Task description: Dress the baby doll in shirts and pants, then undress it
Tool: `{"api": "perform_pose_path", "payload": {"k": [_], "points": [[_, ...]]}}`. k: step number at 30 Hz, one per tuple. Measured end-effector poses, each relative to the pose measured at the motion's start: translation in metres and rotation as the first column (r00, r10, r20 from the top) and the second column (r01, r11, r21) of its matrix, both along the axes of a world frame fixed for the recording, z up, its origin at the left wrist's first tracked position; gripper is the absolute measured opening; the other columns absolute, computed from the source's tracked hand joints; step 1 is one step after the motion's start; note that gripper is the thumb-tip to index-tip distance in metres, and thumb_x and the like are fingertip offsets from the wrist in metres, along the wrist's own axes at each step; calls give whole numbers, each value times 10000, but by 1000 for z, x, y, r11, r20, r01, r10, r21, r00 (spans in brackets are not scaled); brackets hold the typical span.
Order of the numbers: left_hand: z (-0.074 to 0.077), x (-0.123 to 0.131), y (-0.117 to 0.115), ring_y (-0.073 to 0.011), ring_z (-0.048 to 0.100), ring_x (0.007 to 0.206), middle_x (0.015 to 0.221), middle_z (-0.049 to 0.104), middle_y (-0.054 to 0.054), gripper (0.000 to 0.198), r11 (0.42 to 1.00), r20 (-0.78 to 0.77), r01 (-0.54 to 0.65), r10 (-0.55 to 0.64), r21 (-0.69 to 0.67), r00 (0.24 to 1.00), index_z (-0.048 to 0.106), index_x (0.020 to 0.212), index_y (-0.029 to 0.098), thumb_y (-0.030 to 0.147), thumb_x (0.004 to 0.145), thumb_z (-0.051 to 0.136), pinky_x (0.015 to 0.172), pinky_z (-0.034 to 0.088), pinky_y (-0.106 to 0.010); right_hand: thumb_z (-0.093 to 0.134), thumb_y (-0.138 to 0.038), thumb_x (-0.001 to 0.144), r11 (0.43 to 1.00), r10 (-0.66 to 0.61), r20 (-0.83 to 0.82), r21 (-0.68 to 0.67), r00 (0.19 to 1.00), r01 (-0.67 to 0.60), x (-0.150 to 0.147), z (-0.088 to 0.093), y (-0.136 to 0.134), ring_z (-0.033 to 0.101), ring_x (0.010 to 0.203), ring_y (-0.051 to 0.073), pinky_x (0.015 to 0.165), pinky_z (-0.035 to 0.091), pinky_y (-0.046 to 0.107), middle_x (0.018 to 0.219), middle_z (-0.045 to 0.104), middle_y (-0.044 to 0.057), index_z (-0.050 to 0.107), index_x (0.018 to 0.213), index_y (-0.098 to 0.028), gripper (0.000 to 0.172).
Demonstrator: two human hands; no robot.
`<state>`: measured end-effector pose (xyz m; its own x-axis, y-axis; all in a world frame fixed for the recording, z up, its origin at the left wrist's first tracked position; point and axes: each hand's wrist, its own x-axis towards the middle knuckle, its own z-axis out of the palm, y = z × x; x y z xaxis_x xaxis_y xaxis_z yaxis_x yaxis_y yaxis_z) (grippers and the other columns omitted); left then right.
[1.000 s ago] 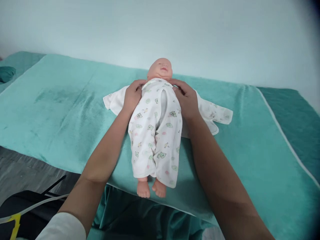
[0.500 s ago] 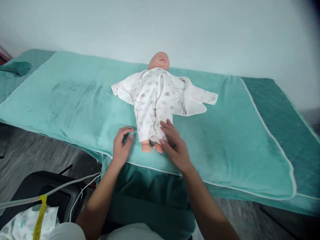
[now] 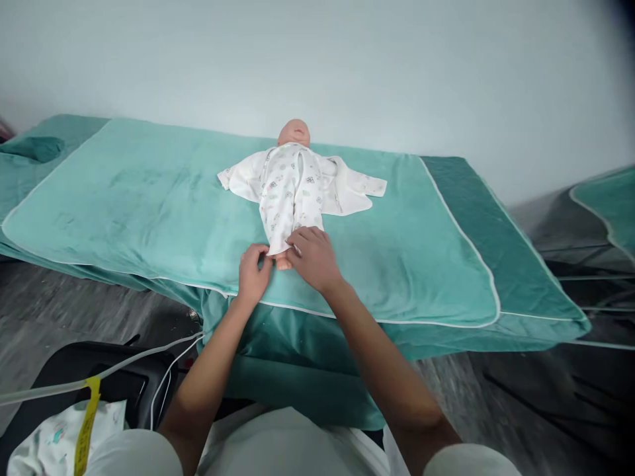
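Observation:
A baby doll (image 3: 294, 132) lies on its back on a teal towel (image 3: 149, 205), head toward the wall. It wears a white printed romper (image 3: 290, 192) whose sleeves lie spread to both sides. My left hand (image 3: 254, 272) pinches the hem of the romper's left leg beside the doll's foot (image 3: 283, 263). My right hand (image 3: 313, 258) is curled over the hem of the other leg and hides that foot.
The towel covers a darker teal bed (image 3: 466, 198) against a pale wall. A folded teal cloth (image 3: 30, 147) lies at the far left. On the grey floor sits a black case (image 3: 74, 370) with white cables, a yellow tag and a printed cloth (image 3: 54, 433).
My hands left the doll's shoulders, came down its body to the feet, and closed on the romper's leg hems. The view pulled back, showing more bed and floor.

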<state>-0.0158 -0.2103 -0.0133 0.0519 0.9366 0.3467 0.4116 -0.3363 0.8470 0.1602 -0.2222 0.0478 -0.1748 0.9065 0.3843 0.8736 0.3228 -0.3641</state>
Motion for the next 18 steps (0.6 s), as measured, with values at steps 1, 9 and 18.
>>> {"api": "perform_pose_path", "payload": {"k": [1,9,18], "points": [[2,-2,-2,-215,658,909,939,695,-32,73,1000,46,-8,8,-2,999,629,950,252,213,915,578,874,539,-373,601,-129,883,1000,24,-9,7,1000,-24,-1,1,-6,587,1045,295,944,448,454,1011,715,76,648,893,-247,128],[-2,-16,-16,-214,657,904,929,670,-28,117,1000,54,-18,18,8,998,609,930,259,159,888,565,847,552,-365,567,-152,956,994,100,-93,46,991,-96,1,-11,-43,635,1090,300,964,494,482,1061,725,87,645,987,-248,128],[17,-3,-27,-233,609,1225,1258,668,-94,283,930,-149,98,-48,354,988,617,1215,231,121,960,560,1051,528,-428,584,-149,912,981,-132,-433,69,892,179,40,-62,-48,632,1155,288,1003,552,505,1208,650,127,600,1208,-238,309]]}}
